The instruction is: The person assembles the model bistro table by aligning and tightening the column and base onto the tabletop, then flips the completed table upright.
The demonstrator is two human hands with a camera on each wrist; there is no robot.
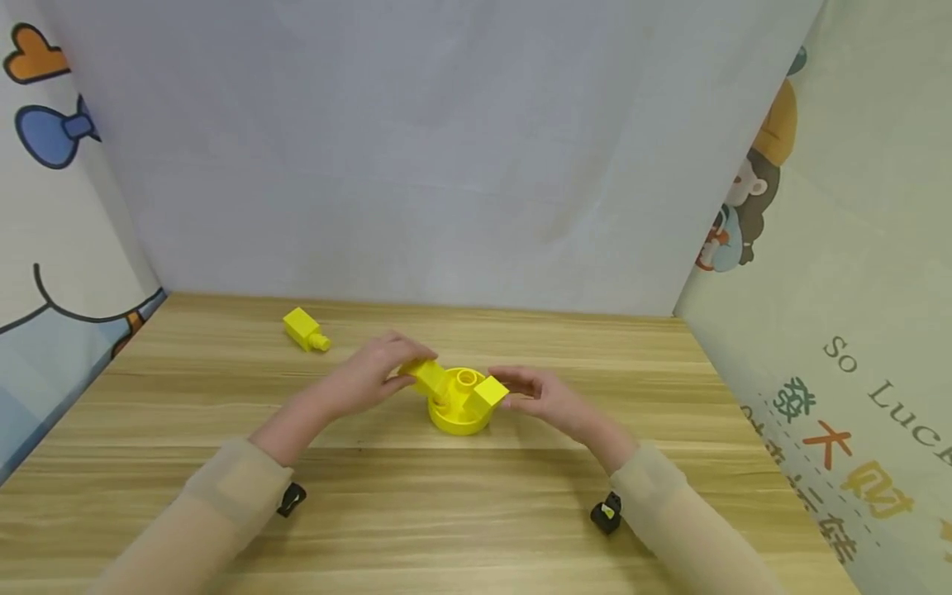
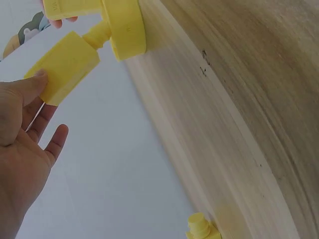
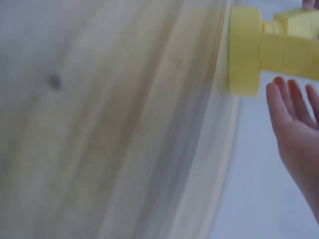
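My left grip (image 1: 381,370) pinches a slanted block (image 1: 427,377), its neck (image 2: 97,36) against the base (image 1: 459,425) on the counter (image 1: 446,521). My right grip (image 1: 549,402), fingers loose, waits beside the second block (image 1: 487,395); pressing askew could jam threads or tip the unbraced base.

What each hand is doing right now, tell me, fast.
Left hand: holding a tilted yellow block.
Right hand: open, holding nothing, beside the round yellow base.

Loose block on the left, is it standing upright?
No, the block lies on its side on the table, its knob pointing right.
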